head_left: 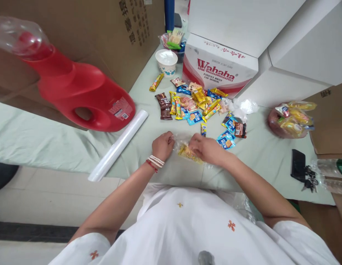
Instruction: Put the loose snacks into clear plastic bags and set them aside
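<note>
My left hand [162, 145] and my right hand [205, 149] are both closed on a clear plastic bag [184, 147] lying on the pale green tabletop [49, 136] near its front edge. Yellow wrapped snacks show through the bag between my hands. Just beyond lies a scattered pile of wrapped snacks [193, 105] in yellow, blue, brown and pink wrappers. A few blue packets [226, 141] lie right of my right hand.
A red jug [85, 94] and a white roll [118, 145] lie at the left. A Wahaha carton [217, 68] and a paper cup [166, 62] stand at the back. A filled snack bag [292, 119], a phone with keys [300, 169] and a bottle [331, 173] lie at the right.
</note>
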{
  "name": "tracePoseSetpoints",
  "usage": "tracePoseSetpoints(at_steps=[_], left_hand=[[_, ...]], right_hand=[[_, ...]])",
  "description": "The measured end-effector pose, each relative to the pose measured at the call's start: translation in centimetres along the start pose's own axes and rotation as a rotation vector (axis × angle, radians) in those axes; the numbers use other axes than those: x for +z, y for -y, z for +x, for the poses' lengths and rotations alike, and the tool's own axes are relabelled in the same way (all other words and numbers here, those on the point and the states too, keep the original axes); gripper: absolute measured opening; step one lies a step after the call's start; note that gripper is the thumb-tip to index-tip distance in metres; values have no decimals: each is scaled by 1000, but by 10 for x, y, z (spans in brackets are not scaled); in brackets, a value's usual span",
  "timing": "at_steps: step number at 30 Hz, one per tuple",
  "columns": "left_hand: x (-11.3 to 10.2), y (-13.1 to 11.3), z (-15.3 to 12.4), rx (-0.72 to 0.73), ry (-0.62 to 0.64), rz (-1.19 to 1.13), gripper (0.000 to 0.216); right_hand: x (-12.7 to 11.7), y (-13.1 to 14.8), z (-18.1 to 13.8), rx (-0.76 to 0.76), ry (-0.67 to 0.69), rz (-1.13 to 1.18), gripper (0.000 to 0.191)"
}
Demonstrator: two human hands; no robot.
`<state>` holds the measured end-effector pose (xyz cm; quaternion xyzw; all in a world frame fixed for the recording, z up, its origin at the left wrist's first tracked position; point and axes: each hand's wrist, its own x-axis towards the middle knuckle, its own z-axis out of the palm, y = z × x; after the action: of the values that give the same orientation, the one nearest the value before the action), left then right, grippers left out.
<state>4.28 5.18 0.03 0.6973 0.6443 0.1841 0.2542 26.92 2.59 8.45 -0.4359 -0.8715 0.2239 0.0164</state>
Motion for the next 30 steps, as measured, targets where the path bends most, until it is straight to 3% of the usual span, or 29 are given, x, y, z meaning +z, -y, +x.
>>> tracePoseSetpoints(at_steps=[4, 8, 11, 13, 15, 17, 19, 21, 23, 26, 30], left_hand=[[-18, 4, 0, -39, 28, -122, 13], [-38, -3, -10, -122, 237, -516, 13], [-31, -28, -24, -162, 365, -762, 20], [-15, -46, -35, -139, 421, -779, 23], [4, -57, -44, -47, 395, -673, 30], [20, -61, -53, 110, 308, -508, 37], [30, -61, -61, 263, 246, -349, 43], [33, -60, -68, 336, 232, -207, 50], [34, -61, -74, 338, 233, -60, 56], [34, -63, -80, 345, 224, 147, 56], [40, -63, -85, 432, 151, 308, 49]], right_hand=[[24, 25, -15, -87, 128, -203, 33], [45, 28, -20, -51, 82, -230, 31], [57, 24, -26, -38, 22, -175, 28], [62, 20, -36, -54, -43, -68, 27], [67, 14, -50, -89, -137, 110, 26], [73, 7, -66, -25, -304, 284, 25], [80, 3, -80, 214, -525, 314, 26], [88, 2, -89, 471, -649, 200, 33], [94, 4, -94, 580, -613, 70, 32], [92, 9, -98, 565, -533, 1, 13], [71, 15, -89, 570, -468, 154, 14]])
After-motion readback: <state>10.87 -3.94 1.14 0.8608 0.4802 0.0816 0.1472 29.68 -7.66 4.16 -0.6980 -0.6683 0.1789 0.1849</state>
